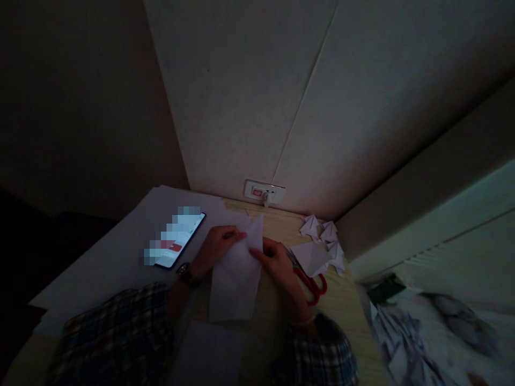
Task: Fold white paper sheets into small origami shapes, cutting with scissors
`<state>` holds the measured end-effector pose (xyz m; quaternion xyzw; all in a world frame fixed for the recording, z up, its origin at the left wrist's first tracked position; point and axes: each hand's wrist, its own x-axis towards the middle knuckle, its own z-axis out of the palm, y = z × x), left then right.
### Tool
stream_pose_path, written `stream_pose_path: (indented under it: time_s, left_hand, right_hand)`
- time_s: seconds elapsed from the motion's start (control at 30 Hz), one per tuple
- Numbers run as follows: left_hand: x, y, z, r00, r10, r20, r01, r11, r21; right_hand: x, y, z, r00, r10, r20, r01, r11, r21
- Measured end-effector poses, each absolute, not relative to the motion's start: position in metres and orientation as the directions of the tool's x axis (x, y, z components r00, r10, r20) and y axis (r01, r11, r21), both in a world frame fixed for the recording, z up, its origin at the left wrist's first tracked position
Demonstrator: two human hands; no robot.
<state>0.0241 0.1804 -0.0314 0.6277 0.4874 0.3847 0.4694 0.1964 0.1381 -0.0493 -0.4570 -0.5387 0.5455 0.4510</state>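
A sheet of white paper [235, 284], its top end folded to a slanted point, is held between both hands over the wooden table. My left hand [215, 244], with a watch on the wrist, pinches the paper's upper left edge. On the other side my right hand [277, 260] grips the right edge, thumb on the front and fingers partly hidden behind. Just right of that hand lie scissors [309, 284] with red handles, partly under a loose piece of white paper [311, 257]. Below the held sheet, another sheet [207, 354] rests near the table's front.
A lit phone [179, 241] lies on a stack of large white sheets [120, 252] at the left. Several folded paper pieces [329, 231] sit at the table's right corner. A wall socket [264, 192] holds a plug. More folded papers [398, 338] lie lower right, beyond the table.
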Motion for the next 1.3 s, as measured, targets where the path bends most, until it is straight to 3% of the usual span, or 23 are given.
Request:
stream_pose_path:
  time_s: [0.2, 0.33, 0.47, 0.6, 0.7, 0.87, 0.97, 1.03, 1.13, 1.2, 1.3]
  left_hand:
    - [0.023, 0.181, -0.030, 0.210, 0.977, 0.023, 0.132, -0.052, 0.990]
    - [0.022, 0.179, -0.028, 0.185, 0.981, 0.051, 0.175, -0.084, 0.981]
    - [0.026, 0.178, -0.029, 0.179, 0.979, 0.098, 0.083, -0.114, 0.990]
    - [0.025, 0.178, -0.030, 0.062, 0.995, 0.084, 0.081, -0.089, 0.993]
    - [0.019, 0.180, -0.031, -0.008, 0.996, 0.094, 0.082, -0.093, 0.992]
    - [0.013, 0.185, -0.027, 0.022, 0.993, 0.114, 0.016, -0.114, 0.993]
    - [0.007, 0.187, -0.016, 0.155, 0.987, 0.052, 0.067, -0.063, 0.996]
    - [-0.001, 0.184, -0.008, 0.361, 0.932, -0.028, 0.210, -0.052, 0.976]
    - [-0.011, 0.162, -0.005, 0.632, 0.767, -0.112, 0.465, -0.259, 0.846]
    - [-0.011, 0.139, -0.014, 0.777, 0.601, -0.187, 0.522, -0.450, 0.724]
    - [-0.002, 0.108, -0.036, 0.797, 0.502, -0.335, 0.600, -0.593, 0.538]
  right_hand:
    - [0.192, 0.137, -0.047, -0.231, 0.971, -0.053, 0.050, -0.042, -0.998]
    - [0.190, 0.137, -0.050, -0.294, 0.953, -0.071, -0.007, -0.076, -0.997]
    - [0.190, 0.139, -0.055, -0.273, 0.961, -0.054, -0.025, -0.063, -0.998]
    - [0.189, 0.141, -0.058, -0.229, 0.973, -0.034, 0.039, -0.025, -0.999]
    - [0.191, 0.142, -0.056, -0.104, 0.994, 0.019, 0.072, 0.027, -0.997]
    - [0.206, 0.140, -0.047, 0.021, 1.000, -0.017, -0.146, -0.014, -0.989]
    - [0.220, 0.140, -0.042, 0.149, 0.986, -0.075, -0.270, -0.032, -0.962]
    - [0.229, 0.140, -0.040, 0.250, 0.963, -0.095, -0.291, -0.019, -0.957]
    - [0.237, 0.141, -0.041, 0.319, 0.941, -0.114, -0.313, -0.009, -0.950]
    - [0.238, 0.142, -0.043, 0.344, 0.931, -0.118, -0.328, 0.002, -0.945]
    - [0.238, 0.141, -0.044, 0.345, 0.933, -0.101, -0.312, 0.012, -0.950]
